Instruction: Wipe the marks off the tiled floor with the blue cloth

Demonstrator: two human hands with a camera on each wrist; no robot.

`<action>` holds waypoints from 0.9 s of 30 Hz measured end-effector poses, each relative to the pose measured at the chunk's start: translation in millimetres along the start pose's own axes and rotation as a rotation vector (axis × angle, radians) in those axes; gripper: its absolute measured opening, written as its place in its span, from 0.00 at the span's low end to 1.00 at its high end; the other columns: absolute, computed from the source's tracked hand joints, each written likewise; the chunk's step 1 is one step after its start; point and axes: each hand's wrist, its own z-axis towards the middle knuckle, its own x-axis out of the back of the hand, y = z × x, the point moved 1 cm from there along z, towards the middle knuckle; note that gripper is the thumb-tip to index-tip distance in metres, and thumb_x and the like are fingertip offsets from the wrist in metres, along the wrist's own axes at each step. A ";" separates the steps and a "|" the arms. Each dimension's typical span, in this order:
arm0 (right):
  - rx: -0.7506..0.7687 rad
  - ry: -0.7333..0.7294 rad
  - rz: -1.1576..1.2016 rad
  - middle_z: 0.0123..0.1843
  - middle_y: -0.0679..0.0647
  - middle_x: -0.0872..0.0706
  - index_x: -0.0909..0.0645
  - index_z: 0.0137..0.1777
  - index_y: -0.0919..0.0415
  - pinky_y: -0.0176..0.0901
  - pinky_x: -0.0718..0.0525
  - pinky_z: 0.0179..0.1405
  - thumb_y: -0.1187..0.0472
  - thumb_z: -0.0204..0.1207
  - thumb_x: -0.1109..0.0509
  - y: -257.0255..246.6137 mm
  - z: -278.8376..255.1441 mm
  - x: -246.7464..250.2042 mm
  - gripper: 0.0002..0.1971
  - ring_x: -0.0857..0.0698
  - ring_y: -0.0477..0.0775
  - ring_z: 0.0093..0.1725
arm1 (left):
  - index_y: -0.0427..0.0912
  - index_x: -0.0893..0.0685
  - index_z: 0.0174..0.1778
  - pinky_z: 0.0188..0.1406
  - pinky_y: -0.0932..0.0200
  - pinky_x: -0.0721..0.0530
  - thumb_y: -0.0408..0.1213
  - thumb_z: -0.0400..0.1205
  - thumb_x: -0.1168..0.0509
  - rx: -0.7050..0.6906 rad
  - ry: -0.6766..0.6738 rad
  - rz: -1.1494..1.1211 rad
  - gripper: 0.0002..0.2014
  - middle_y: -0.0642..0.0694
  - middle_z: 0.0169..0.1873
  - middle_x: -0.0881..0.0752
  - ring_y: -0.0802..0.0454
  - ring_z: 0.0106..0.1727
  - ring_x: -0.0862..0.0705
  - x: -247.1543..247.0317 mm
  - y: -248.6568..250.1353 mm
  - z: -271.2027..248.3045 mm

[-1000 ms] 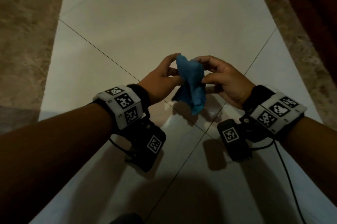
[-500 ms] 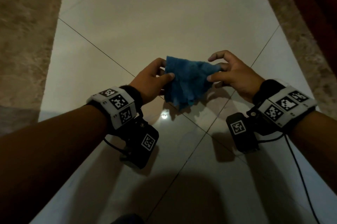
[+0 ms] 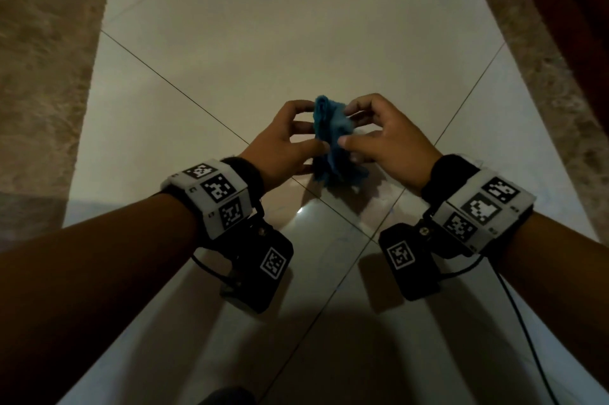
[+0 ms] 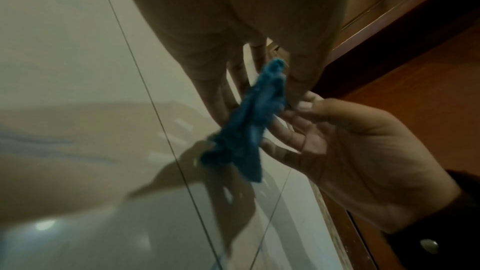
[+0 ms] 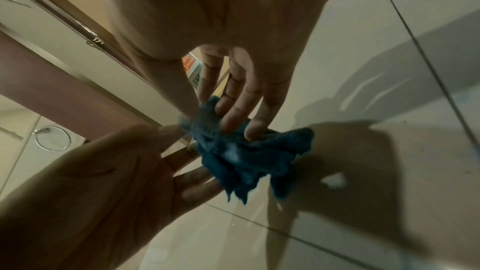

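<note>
Half a second ago the cloth [image 3: 333, 141] was stretched wide between the hands; now it is bunched into a narrow, upright wad, and the hands have come close together on either side of it. The left hand [image 3: 283, 144] pinches the cloth with thumb and curled fingers. The right hand [image 3: 385, 137] does the same, thumb on the near side of the cloth and fingers curled round its top. The cloth hangs above the floor [image 3: 296, 25], over the point where the grout lines cross, with its ragged lower edge loose below the hands.

The far side of the cloth is hidden by fingers in the head view. Both wrist views are blurred, so where each fingertip sits on the cloth is hard to make out. No marks on the tiles can be made out in the dim light.

The floor is glossy pale tile with thin dark grout lines and a small glare spot [image 3: 300, 211] just nearer than the cloth. A mottled brown border [image 3: 43, 75] runs left of the cloth, and dark reddish wood [image 3: 580, 9] stands far right of it.
</note>
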 end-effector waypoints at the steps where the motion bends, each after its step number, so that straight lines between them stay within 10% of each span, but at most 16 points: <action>1: -0.003 -0.034 0.038 0.53 0.51 0.21 0.26 0.57 0.55 0.44 0.12 0.44 0.70 0.73 0.30 -0.4 -1.2 -2.0 0.16 0.18 0.51 0.53 | 0.51 0.32 0.71 0.57 0.47 0.13 0.28 0.79 0.31 -0.010 0.003 0.016 0.27 0.51 0.56 0.20 0.46 0.60 0.16 -1.7 -0.3 -0.1; 19: -0.057 -0.231 -0.062 0.57 0.56 0.16 0.33 0.69 0.51 0.48 0.12 0.50 0.64 0.70 0.24 10.9 1.0 8.3 0.30 0.12 0.56 0.50 | 0.45 0.34 0.58 0.49 0.46 0.12 0.32 0.87 0.41 -0.063 0.081 0.026 0.08 0.48 0.43 0.16 0.45 0.48 0.15 -3.7 -3.7 4.6; 23: 0.051 -0.067 -0.323 0.51 0.53 0.17 0.27 0.60 0.53 0.37 0.18 0.39 0.62 0.71 0.25 13.8 4.5 16.2 0.20 0.17 0.51 0.42 | 0.51 0.30 0.53 0.53 0.49 0.15 0.35 0.86 0.39 -0.050 0.067 0.168 0.08 0.50 0.47 0.16 0.48 0.51 0.15 -4.6 -6.1 4.4; 27: 0.232 0.160 -0.606 0.56 0.57 0.21 0.26 0.58 0.58 0.48 0.21 0.48 0.63 0.71 0.28 13.3 9.8 31.3 0.17 0.21 0.57 0.52 | 0.52 0.29 0.59 0.56 0.57 0.21 0.37 0.84 0.34 -0.057 0.107 0.286 0.12 0.49 0.62 0.19 0.52 0.56 0.16 -0.3 -5.9 6.0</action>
